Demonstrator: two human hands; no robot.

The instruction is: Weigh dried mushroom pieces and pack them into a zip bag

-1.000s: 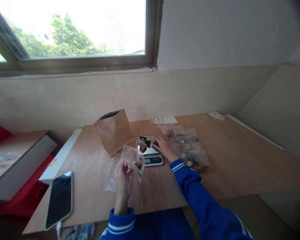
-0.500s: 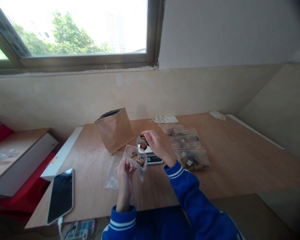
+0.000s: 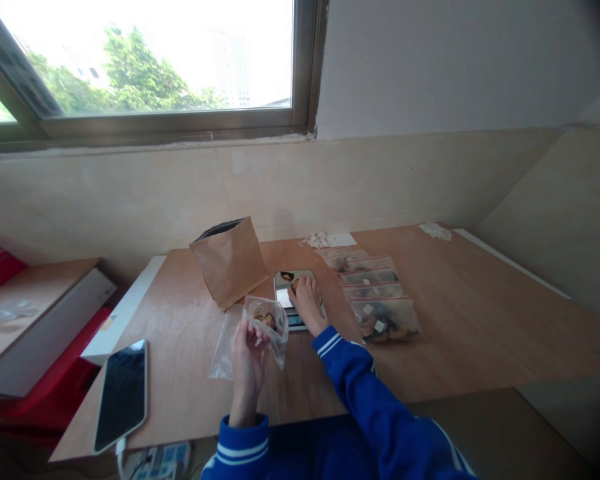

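Observation:
My left hand [image 3: 249,347] grips a clear zip bag [image 3: 281,347] with its mouth open and several brown dried pieces [image 3: 265,320] inside. My right hand [image 3: 307,300] is over a small digital scale [image 3: 281,297], its bent fingers closed at a brown dried piece [image 3: 295,285] on the plate, partly hidden by the fingertips. A dark piece with a yellowish middle [image 3: 287,275] lies on the scale's far part. Part of the scale's display [image 3: 295,320] shows below the hand. Beneath the left hand's bag lies a flat clear bag [image 3: 223,353].
An open brown paper bag [image 3: 230,263] stands behind the left hand. Several filled red-edged zip bags [image 3: 387,320] lie in a row on the right. A tablet [image 3: 121,393] with a cable rests at the left edge. White scraps [image 3: 317,239] lie near the wall.
My right hand has lowered from above the scale to its plate. The dark piece it held now lies on the scale. The left hand and its bag have shifted slightly left.

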